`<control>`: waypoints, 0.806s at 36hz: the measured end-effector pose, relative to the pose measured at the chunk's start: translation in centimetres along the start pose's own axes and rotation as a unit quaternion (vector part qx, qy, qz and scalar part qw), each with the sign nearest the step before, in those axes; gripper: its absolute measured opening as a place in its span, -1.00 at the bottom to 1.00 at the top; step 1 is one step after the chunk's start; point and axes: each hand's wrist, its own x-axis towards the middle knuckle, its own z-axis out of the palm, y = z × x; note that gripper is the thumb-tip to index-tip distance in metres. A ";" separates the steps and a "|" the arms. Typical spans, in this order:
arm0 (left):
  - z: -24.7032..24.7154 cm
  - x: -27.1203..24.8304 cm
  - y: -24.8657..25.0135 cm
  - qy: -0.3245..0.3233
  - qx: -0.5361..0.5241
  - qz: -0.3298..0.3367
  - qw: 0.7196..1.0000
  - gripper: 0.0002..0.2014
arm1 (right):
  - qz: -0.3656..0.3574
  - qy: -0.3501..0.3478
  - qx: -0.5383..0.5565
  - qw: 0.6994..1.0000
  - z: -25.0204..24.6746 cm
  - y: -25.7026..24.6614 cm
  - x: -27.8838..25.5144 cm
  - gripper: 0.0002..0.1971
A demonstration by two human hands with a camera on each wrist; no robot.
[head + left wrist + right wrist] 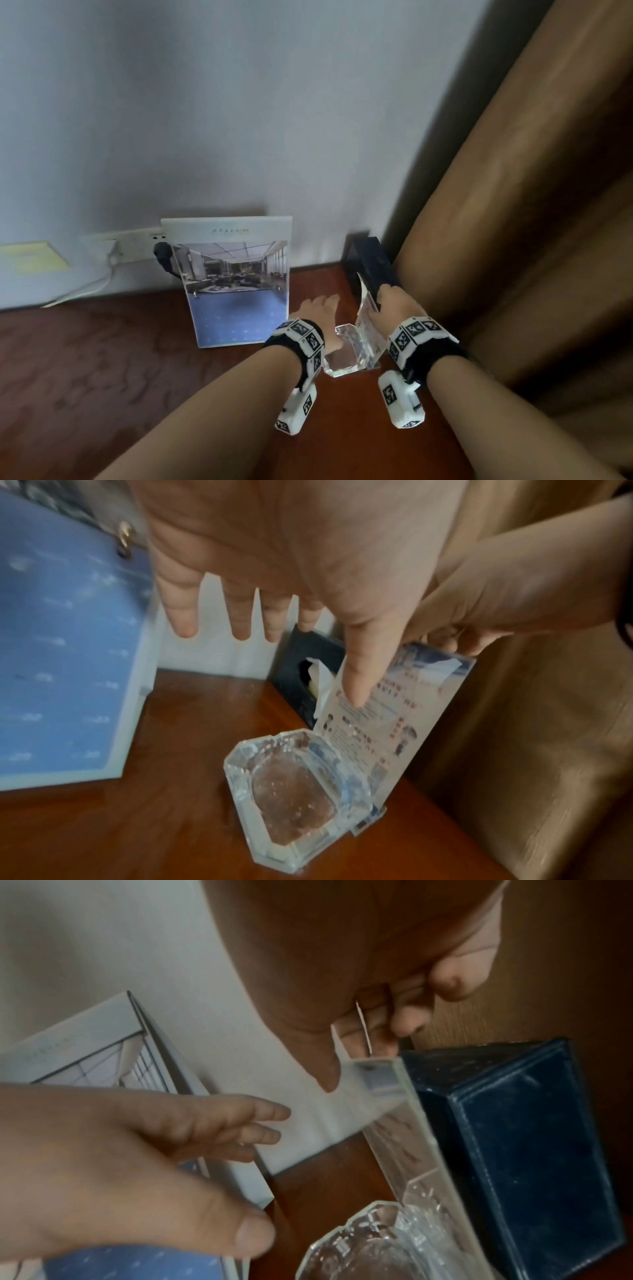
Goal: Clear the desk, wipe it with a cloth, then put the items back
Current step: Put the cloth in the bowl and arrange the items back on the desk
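Note:
A clear acrylic sign stand (368,320) with a printed card leans tilted at the desk's back right, its foot beside a cut-glass ashtray (342,358). My right hand (390,301) pinches the stand's top edge, thumb on one face and fingers on the other, as the right wrist view shows at the right hand (377,1010) and stand (400,1123). My left hand (318,308) hovers over the ashtray (291,799) with straight, spread fingers (185,610), holding nothing. The ashtray is empty.
A dark tissue box (368,260) fills the corner behind the stand, against a tan curtain (513,205). A blue-and-white booklet (236,284) leans on the wall to the left, with a wall socket and cables (133,246) behind it. The red-brown desk (137,359) runs left.

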 end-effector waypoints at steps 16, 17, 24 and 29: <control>8.6 5.5 1.7 -0.118 0.075 -0.027 0.990 0.31 | -0.007 -0.037 -0.061 0.997 2.7 2.2 2.1 -0.67; 9.0 5.7 1.6 -0.116 0.076 -0.027 0.990 0.32 | -0.003 -0.050 -0.055 0.997 2.9 2.2 2.2 -0.66; 9.9 5.9 1.4 -0.070 0.078 -0.017 0.994 0.23 | -0.033 -0.051 -0.048 0.997 2.4 2.5 2.2 -0.70; 9.3 5.3 1.5 -0.063 0.077 -0.035 0.994 0.21 | -0.036 -0.065 -0.068 0.995 1.7 2.1 2.1 -0.80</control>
